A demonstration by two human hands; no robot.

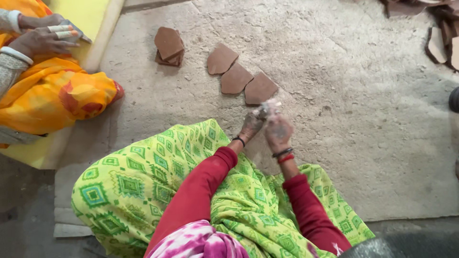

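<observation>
i saw left hand (250, 126) & right hand (278, 131) both w/ fingers curled tight round a small pale lump (266, 109), held just above floor (363, 119) near three brown pieces (241, 77).

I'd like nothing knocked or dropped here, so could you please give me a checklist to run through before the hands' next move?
1. Both hands on the small pale piece: ok, left hand and right hand meet at it.
2. Grip firm: cannot tell, the piece is blurred.
3. Row of three brown flat pieces apart from the hands: not ok, the nearest lies right beside them.
4. Stack of brown pieces undisturbed: ok.
5. Other person's hands away: ok, far left.
6. Stone floor ahead free: ok.
</observation>
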